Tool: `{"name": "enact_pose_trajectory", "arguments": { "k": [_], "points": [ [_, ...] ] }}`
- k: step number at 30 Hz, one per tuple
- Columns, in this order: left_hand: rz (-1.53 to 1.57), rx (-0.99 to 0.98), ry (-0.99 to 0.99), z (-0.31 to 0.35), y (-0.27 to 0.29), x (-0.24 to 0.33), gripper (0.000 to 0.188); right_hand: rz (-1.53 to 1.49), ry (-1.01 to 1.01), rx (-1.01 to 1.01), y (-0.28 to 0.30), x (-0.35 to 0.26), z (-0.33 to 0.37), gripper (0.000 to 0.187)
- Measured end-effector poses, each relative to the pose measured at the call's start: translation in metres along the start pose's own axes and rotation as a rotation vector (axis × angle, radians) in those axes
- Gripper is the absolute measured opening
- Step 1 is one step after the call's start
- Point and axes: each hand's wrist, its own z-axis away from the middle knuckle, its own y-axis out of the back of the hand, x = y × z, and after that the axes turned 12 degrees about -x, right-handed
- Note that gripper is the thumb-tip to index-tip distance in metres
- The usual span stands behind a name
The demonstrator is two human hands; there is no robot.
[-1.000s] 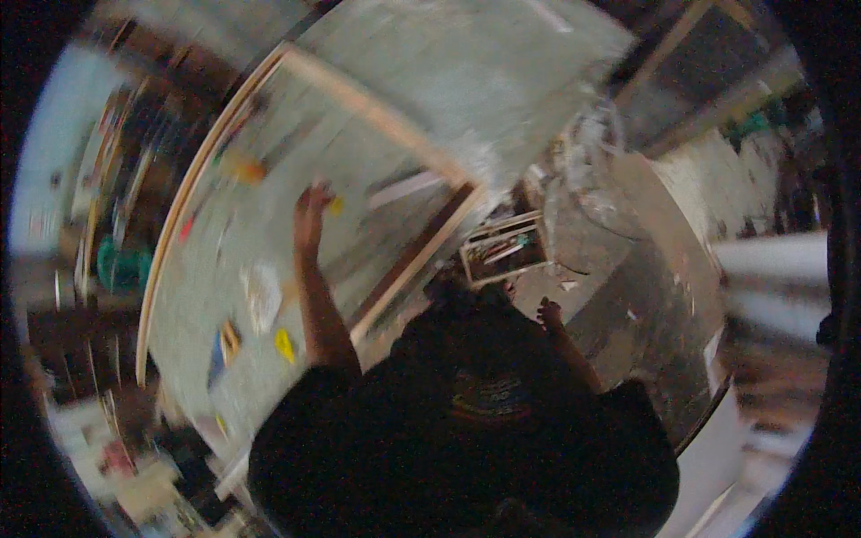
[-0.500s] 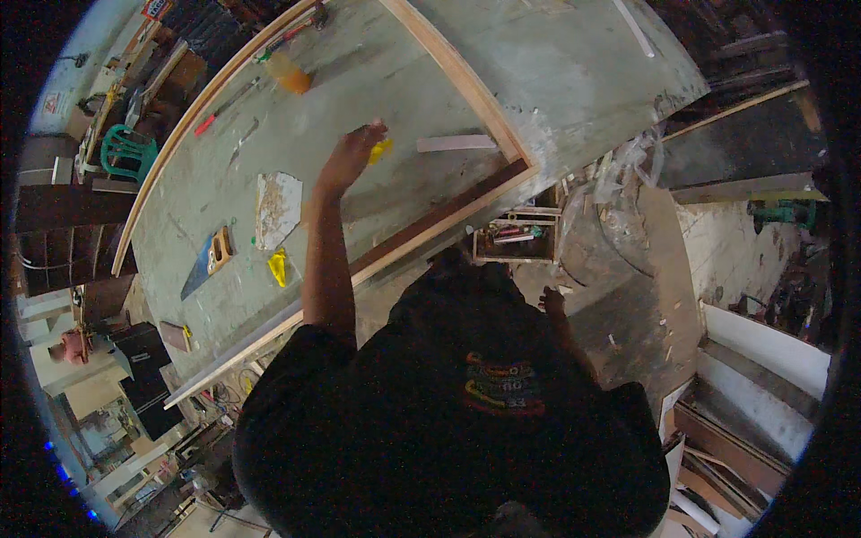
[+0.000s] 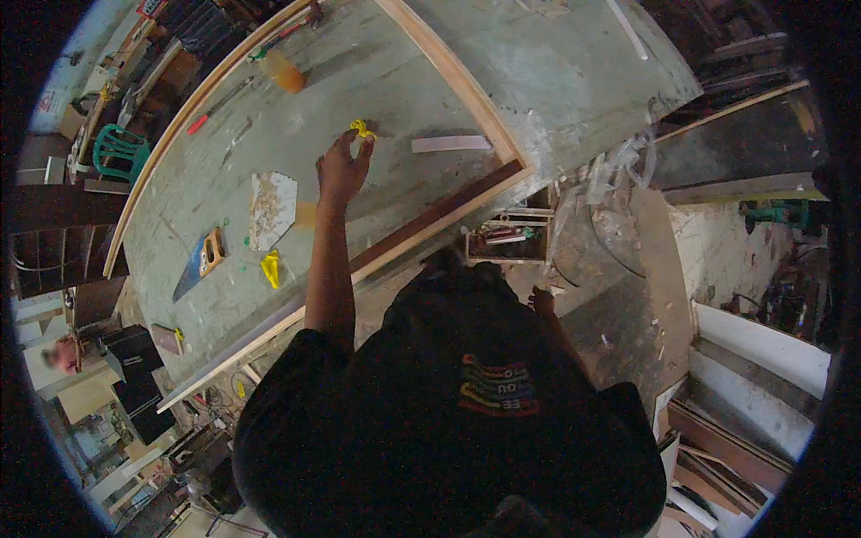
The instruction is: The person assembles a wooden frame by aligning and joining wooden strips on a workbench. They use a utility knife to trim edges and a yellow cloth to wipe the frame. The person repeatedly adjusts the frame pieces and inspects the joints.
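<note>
My left hand (image 3: 343, 170) reaches out over the greenish-grey board (image 3: 395, 193). Its thumb and fingertips close on a small yellow thing (image 3: 361, 128) that looks like crumpled plastic. A second crumpled yellow piece (image 3: 271, 268) lies nearer to me, left of my forearm. Beside that are a handsaw with a wooden handle (image 3: 212, 251) and a pale, stained offcut (image 3: 272, 211). To the right of the held piece rests a short white strip (image 3: 450, 143). Low at my right side hangs my right hand (image 3: 542, 301), with its fingers loosely apart and nothing visible in them.
Wooden strips (image 3: 457, 76) frame the board. Farther off lie an orange-brown bottle (image 3: 285, 73) and a red-handled tool (image 3: 198, 124). An open wooden box (image 3: 508, 237) with tools sits beyond my body. A green chair (image 3: 118, 152) and another person (image 3: 65, 355) are at the far left.
My left hand has turned and drawn slightly left, and the yellow piece now shows at its fingertips. My right hand stays low at my side. The whole view has shifted a little.
</note>
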Motion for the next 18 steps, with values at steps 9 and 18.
{"name": "enact_pose_trajectory", "arguments": {
  "k": [9,18],
  "points": [
    [-0.324,0.173,0.046,0.003,-0.078,-0.030,0.144,0.020,-0.228,-0.289,0.004,0.003,0.005,0.029],
    [-0.433,0.104,0.020,0.012,-0.090,-0.037,0.114,-0.876,-0.582,-0.104,0.058,-0.040,-0.005,0.029]
  ]
}}
